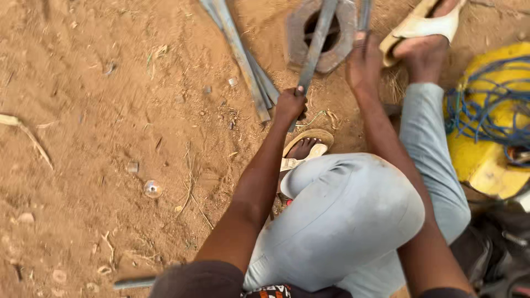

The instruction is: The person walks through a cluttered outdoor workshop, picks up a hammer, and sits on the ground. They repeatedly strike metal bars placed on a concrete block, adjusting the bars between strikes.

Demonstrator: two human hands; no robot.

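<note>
While the person sits low on the sandy orange dirt ground point(94, 110), knees up in pale blue trousers point(353, 215), pretty much everything sits along the top edge of it. Biggest thing nearby is a yellow round container point(480, 160) at the right edge, smooth plastic-looking, with a tangle of blue cord point(497, 110) lying on it. Next, a flat hexagonal metal plate point(345, 41) with a round hole lies at the top edge, dull grey and rusty. Just left of it there's a bundle of flat steel strips point(243, 60) on the dirt. The left hand point(291, 104) is wrapped tight around a flat grey metal bar point(317, 41) that slants over the plate's hole. The right hand point(361, 63) is closed on a second thin bar point(364, 14), a bit blurred. Tan sandals point(422, 25) on both feet. Smallest: a shiny round cap point(153, 189) in the dirt, well left.
</note>
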